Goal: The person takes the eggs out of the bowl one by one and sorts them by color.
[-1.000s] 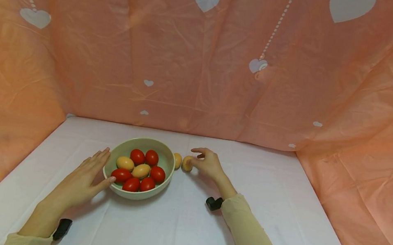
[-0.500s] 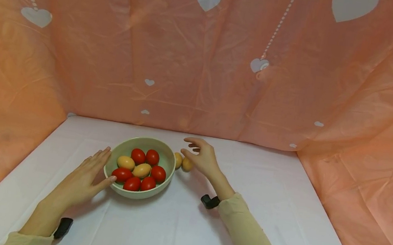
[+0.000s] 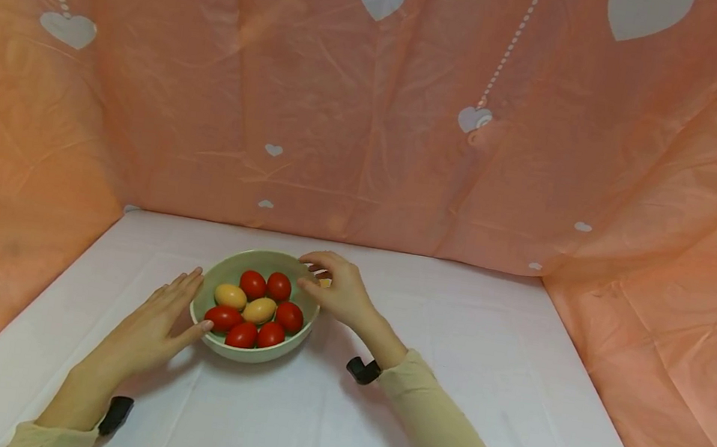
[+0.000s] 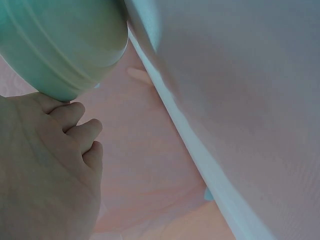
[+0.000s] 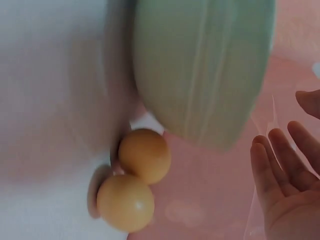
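A pale green bowl point(image 3: 246, 354) stands on the white cloth, left of centre in the head view. It holds several glossy red egg-shaped pieces point(image 3: 289, 317) and two yellow egg-shaped ones point(image 3: 260, 311). My left hand point(image 3: 148, 320) rests at the bowl's left side, fingers extended along the outside and thumb lying over the rim. At the right rim hovers my right hand point(image 3: 342, 293), fingers spread with nothing between them. Two more yellow egg-shaped pieces point(image 5: 125, 202) lie side by side on the cloth beside the bowl, mostly hidden behind the right hand in the head view.
The white table cloth point(image 3: 454, 327) reaches back to an orange curtain point(image 3: 307, 96) with pale hearts, which also hangs along both sides. Each wrist wears a small black camera; the right one point(image 3: 363, 371) sits above the cloth.
My right hand has left the yellow egg-shaped piece it was touching, risen and moved left to the bowl's right rim. The left hand and the bowl have stayed in place.
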Tool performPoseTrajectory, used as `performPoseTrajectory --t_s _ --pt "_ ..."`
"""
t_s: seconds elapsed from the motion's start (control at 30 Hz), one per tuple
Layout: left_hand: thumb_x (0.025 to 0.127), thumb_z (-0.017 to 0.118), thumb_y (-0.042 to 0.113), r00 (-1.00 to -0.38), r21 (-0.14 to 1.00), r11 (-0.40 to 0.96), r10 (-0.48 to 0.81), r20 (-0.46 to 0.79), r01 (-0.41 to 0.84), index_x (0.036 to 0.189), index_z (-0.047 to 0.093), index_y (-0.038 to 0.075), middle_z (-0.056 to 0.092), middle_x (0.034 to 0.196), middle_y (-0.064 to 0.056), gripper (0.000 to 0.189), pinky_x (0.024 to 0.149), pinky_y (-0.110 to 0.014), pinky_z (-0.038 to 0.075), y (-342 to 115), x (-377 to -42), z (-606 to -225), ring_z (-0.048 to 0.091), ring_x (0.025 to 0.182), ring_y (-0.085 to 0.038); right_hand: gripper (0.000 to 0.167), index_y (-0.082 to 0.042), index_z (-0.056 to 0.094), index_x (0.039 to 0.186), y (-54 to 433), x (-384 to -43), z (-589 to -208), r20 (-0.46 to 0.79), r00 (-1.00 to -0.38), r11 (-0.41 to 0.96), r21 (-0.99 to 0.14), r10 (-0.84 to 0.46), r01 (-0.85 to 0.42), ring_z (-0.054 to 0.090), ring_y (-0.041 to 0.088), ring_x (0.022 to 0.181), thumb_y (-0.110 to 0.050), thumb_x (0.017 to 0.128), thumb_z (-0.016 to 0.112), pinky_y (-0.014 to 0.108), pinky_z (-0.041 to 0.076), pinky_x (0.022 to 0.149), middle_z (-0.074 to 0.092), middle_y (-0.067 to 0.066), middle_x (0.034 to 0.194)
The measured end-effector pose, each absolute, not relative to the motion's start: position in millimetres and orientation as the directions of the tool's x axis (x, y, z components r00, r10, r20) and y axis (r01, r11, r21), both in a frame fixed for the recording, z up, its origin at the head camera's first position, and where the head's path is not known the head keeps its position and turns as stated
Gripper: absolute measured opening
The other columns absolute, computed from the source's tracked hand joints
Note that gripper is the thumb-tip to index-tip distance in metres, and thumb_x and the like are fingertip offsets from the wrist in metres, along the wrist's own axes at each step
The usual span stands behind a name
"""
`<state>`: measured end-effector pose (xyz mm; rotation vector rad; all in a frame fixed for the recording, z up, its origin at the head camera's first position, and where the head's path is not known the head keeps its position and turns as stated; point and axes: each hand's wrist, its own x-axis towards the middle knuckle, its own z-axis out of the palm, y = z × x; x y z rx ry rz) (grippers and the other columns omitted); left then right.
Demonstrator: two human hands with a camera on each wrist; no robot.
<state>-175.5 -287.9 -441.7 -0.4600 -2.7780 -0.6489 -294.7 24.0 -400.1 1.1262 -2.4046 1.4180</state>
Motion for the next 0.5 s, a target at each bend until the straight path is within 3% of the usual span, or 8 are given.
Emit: performPoseTrajectory --t_s 0.13,0.27,0.37,0.5 --pt "0.1 0.068 0.043 -0.916 0.382 0.851 0.248 0.315 0.362 0.16 0.03 -0.006 0.029 0.167 -0.024 0.086 0.128 -0.055 0.018 -289 -176 -443 0.029 0.15 -0.05 0.035 0.008 0.068 0.124 14 -291 -402 0.432 -0.668 0.287 -0.664 -0.606 -0.69 0.07 0.039 0.106 -0.003 0.092 0.076 0.036 0.061 0.091 0.069 0.023 0.121" --pt "0.1 0.068 0.043 -0.916 0.38 0.852 0.246 0.317 0.361 0.16 0.031 -0.006 0.029 0.167 -0.024 0.086 0.128 -0.054 0.018 -289 -177 -444 0.03 0.15 -0.05 0.035 0.007 0.068 0.125 4 -287 -405 0.385 -0.628 0.321 -0.613 -0.676 -0.722 0.069 0.038 0.109 -0.006 0.094 0.075 0.04 0.06 0.094 0.069 0.022 0.123" --pt "0.1 0.068 0.044 -0.919 0.382 0.853 0.244 0.311 0.356 0.16 0.031 -0.005 0.029 0.167 -0.023 0.086 0.127 -0.056 0.019 -290 -177 -444 0.029 0.151 -0.05 0.034 0.001 0.07 0.126 -4 -286 -408 0.349 -0.608 0.392 -0.521 -0.714 -0.759 0.068 0.03 0.114 -0.012 0.095 0.075 0.039 0.058 0.098 0.07 0.015 0.126" --pt "0.1 0.067 0.044 -0.922 0.384 0.854 0.246 0.299 0.352 0.161 0.03 -0.005 0.028 0.168 -0.023 0.086 0.126 -0.059 0.02 -290 -178 -444 0.029 0.151 -0.049 0.032 -0.006 0.073 0.124 -12 -285 -411 0.305 -0.587 0.446 -0.422 -0.75 -0.79 0.066 0.02 0.114 -0.017 0.095 0.075 0.026 0.054 0.099 0.071 0.008 0.124"
